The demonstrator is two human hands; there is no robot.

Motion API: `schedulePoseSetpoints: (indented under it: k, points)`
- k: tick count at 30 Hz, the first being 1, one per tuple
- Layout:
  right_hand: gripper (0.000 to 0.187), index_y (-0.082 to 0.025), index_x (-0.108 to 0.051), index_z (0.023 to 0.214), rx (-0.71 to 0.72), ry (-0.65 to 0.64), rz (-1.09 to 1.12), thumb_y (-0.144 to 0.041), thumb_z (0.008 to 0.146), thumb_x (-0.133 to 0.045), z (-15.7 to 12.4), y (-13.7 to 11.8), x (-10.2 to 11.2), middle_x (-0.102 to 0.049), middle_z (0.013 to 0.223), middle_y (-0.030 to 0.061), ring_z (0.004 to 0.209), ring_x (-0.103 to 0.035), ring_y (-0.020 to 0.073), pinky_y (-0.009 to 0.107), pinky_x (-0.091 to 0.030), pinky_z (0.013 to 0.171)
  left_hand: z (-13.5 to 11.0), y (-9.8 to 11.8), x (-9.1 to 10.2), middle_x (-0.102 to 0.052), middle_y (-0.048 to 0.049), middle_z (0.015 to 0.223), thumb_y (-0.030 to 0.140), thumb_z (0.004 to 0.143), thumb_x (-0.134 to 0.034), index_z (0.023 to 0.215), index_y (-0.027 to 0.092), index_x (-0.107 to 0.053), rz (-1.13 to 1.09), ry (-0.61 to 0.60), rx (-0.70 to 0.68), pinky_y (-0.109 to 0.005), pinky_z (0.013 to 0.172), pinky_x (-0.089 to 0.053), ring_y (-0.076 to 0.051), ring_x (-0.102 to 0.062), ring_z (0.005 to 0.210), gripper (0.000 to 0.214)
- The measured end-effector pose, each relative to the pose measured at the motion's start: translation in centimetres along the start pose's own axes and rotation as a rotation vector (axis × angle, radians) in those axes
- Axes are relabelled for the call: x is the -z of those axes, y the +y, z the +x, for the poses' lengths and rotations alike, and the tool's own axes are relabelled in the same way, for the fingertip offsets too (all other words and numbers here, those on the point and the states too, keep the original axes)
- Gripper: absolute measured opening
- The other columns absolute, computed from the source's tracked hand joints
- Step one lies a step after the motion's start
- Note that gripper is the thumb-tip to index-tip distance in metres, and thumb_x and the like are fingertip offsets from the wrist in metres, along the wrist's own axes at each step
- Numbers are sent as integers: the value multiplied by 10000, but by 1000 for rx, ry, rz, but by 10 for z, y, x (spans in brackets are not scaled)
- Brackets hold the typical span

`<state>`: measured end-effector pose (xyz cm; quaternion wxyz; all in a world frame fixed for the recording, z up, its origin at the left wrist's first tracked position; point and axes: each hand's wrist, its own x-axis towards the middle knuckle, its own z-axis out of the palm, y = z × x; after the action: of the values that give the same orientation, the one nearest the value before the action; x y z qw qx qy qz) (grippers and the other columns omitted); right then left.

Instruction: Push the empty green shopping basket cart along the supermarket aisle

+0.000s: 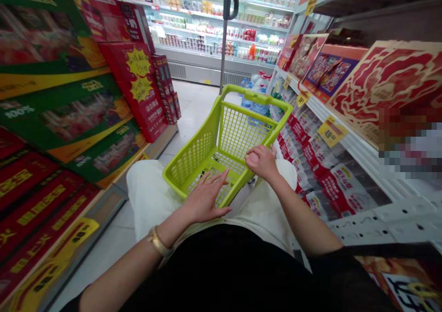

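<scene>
A lime-green plastic shopping basket (193,152) with lattice sides stands tilted between my knees, its handle end (257,96) pointing away from me. Few contents show inside; dark patches appear through the slots in its floor. My left hand (207,194) hovers over the near end of the basket with its fingers spread, holding nothing. At the right rim is my right hand (261,161), fingers curled in. A small pinkish rounded patch shows among those fingers, and I cannot make out whether it is an object.
Stacked red and green drink cartons (69,95) line the left side. On the right, a white shelf (366,160) holds boxes above shrink-wrapped bottle packs (331,183). A metal pole (223,49) rises behind the basket. Farther off is a refrigerated display (207,66).
</scene>
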<state>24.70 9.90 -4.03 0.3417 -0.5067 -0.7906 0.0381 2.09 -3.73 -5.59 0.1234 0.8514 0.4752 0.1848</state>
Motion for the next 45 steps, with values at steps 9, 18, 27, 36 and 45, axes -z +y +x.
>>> schedulePoseSetpoints:
  k: [9,18,27,36,45]
  points:
    - [99,-264,-706,896,107,-43,76,-326,819,-700,-29,-25,-7,-711,995,35,1044,-626,251,519,-191,1180,-2,-1,1,-627,-108,1423,506,845,-708,1621,220,154,4,-6,-3,-534,1257,-171,-289,-410,1474,1195]
    - [93,-265,-711,904,111,-56,31,-327,837,-694,-24,-14,-4,-721,993,24,1042,-642,242,531,-170,1188,-4,-1,1,-632,-107,1418,513,851,-698,1630,217,117,11,5,-12,-538,1259,-171,-299,-418,1469,1166]
    - [84,-250,-706,871,21,70,-31,-306,810,-694,13,19,4,-720,992,53,1021,-640,269,573,-203,1173,-5,-2,0,-613,-112,1440,492,835,-717,1631,220,116,16,15,-3,-543,1257,-184,-293,-424,1465,1183]
    - [87,-275,-698,891,194,-69,70,-337,829,-705,-35,-29,-9,-721,978,20,1040,-630,240,514,-177,1193,-6,0,1,-642,-95,1404,490,834,-709,1634,216,97,27,18,-7,-531,1255,-193,-286,-439,1450,1168]
    - [92,-256,-698,885,119,-11,-52,-330,834,-675,2,16,6,-721,986,34,1044,-635,255,530,-188,1182,-6,-1,2,-638,-101,1402,491,839,-700,1635,219,79,7,9,-3,-536,1262,-175,-291,-436,1455,1147]
